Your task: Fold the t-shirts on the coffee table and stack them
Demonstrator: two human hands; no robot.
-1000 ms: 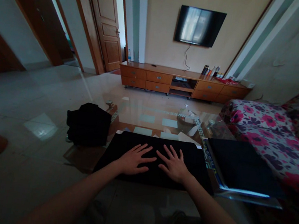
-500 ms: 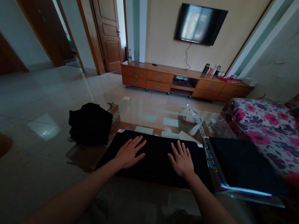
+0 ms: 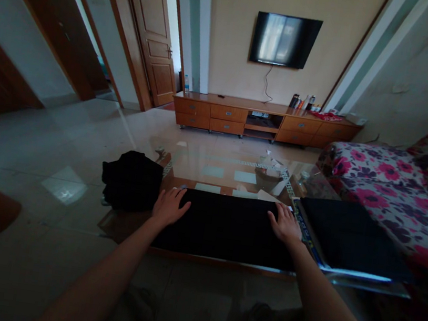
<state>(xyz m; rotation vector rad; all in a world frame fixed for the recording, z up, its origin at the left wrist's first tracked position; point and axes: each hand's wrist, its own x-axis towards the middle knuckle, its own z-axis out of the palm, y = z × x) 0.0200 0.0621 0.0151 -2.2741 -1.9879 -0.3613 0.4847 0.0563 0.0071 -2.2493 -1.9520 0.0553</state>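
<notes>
A dark folded cloth (image 3: 228,229), its exact kind unclear, lies flat along the near edge of a glass coffee table (image 3: 219,165). My left hand (image 3: 169,207) rests on its left end close to the far corner, thumb spread from the fingers. At the opposite end, my right hand (image 3: 285,225) lies on the far right corner with the thumb out to the side. Both hands look open, palms down, and neither grips anything visible. A small white bit shows by the right fingertips.
A crumpled black cloth pile (image 3: 131,181) sits at the table's left. On the right lies a neat dark folded stack (image 3: 350,238). A small bin-like container (image 3: 270,168) shows near the table's far side. Beyond stand a wooden TV cabinet (image 3: 226,112) and a flowered sofa (image 3: 386,179).
My hands have slid apart across the cloth, from nearer its middle out to its left and right ends. The cloth's ends now look narrower. The view has shifted slightly.
</notes>
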